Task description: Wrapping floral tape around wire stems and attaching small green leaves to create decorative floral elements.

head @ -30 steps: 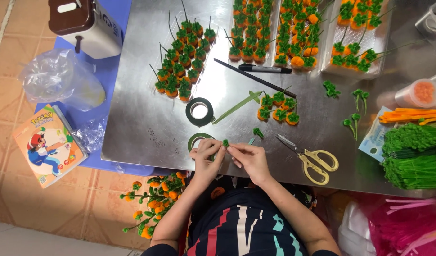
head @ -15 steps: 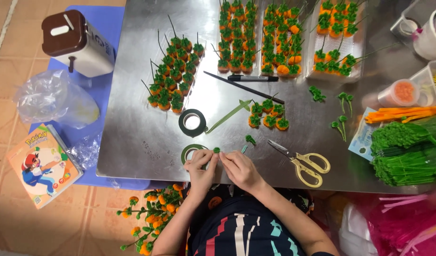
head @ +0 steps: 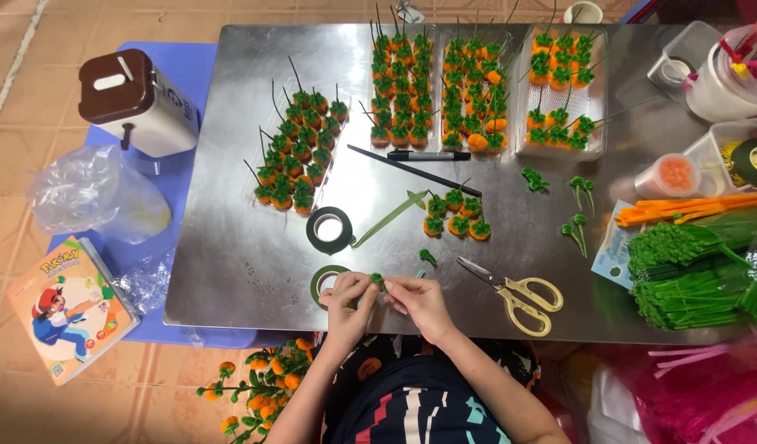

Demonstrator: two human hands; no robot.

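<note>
At the near edge of the counter [head: 230,279], just left of the yellow-handled scissors [head: 518,298], I see my left hand [head: 345,302] and right hand [head: 418,301] drawn close together. The fingers [head: 367,284] of both are pinching a small green-tufted stem [head: 377,279] between them; I cannot tell how tightly. A roll of green tape [head: 322,279] lies touching the left hand, and a second, darker roll [head: 330,229] sits just beyond it, farther left of the scissors.

Beyond the scissors, a small cluster of finished orange-and-green pieces [head: 454,217] stands near a few loose green tufts [head: 577,215]. Farther back, three clear trays [head: 485,90] hold dense rows of finished pieces, and another batch [head: 298,160] stands loose to the left.

Right of the scissors, bundles of green strands [head: 691,271] and orange strands [head: 691,207] lie unused — I judge that much is done and a good stock remains — the piece in hand is mid-assembly.
</note>
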